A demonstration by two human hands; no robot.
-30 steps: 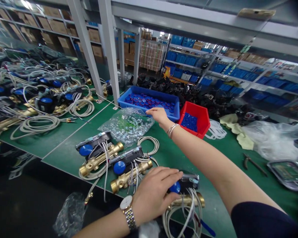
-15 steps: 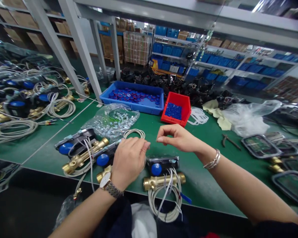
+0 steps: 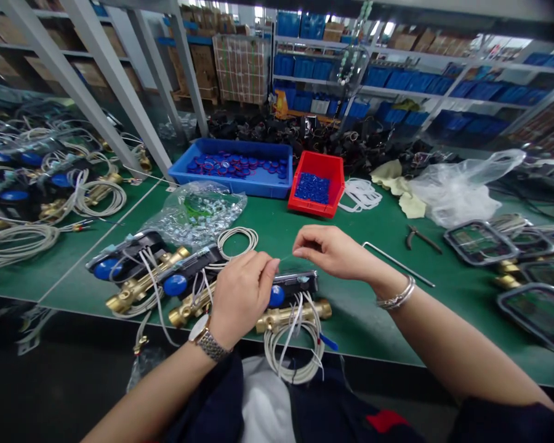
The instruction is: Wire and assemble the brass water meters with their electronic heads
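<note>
My left hand (image 3: 243, 294) is closed in a pinch above the nearest brass meter unit (image 3: 289, 317). My right hand (image 3: 332, 249) pinches too, a short way to the right of the left. A very thin, pale strand (image 3: 286, 257) runs between the fingertips; its ends are hidden in them. Beneath the hands, the unit has a blue round cap, a black housing and coiled white cables (image 3: 300, 369) hanging over the table edge. Two similar brass units, one with a blue cap (image 3: 175, 285), lie to the left. Behind them is a clear bag (image 3: 198, 215) of small light-blue parts and green strands.
A blue tray (image 3: 231, 184) of blue discs and a red bin (image 3: 316, 206) of small blue pieces stand behind. An L-shaped metal rod (image 3: 399, 264), pliers (image 3: 420, 237) and framed circuit boards (image 3: 482, 243) lie right. Grey posts (image 3: 115, 92) rise left, near more meter units.
My right hand has come back from the bag toward me. The left has lifted off the nearest unit, and both now pinch close together. The view has swung right.
</note>
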